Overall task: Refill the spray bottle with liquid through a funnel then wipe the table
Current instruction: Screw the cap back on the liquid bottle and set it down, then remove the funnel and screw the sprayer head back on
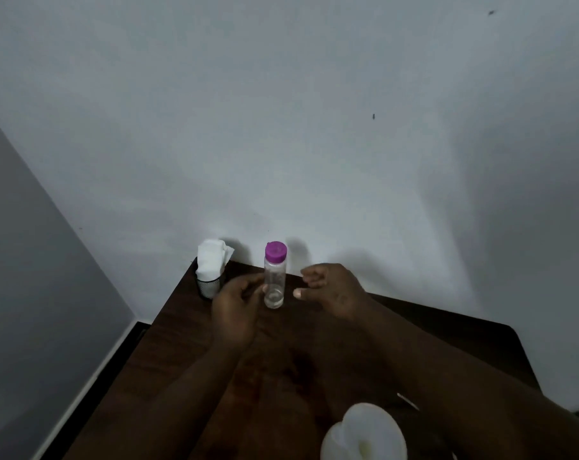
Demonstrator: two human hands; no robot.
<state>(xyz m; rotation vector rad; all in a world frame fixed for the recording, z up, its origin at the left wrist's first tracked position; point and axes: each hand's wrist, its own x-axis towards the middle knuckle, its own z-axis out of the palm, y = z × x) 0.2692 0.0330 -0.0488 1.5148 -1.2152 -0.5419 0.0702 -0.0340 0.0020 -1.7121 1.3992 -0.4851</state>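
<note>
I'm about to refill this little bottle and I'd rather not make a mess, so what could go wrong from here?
1. The clear bottle is tall and narrow, with the left hand only lightly at its side and the right hand apart from it; a nudge could tip it.
2. Its purple cap is still on, so pouring now would probably spill onto the dark table.

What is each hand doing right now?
Left hand: fingers touch the bottle; a firm grip cannot be told.
Right hand: open, holding nothing.
</note>
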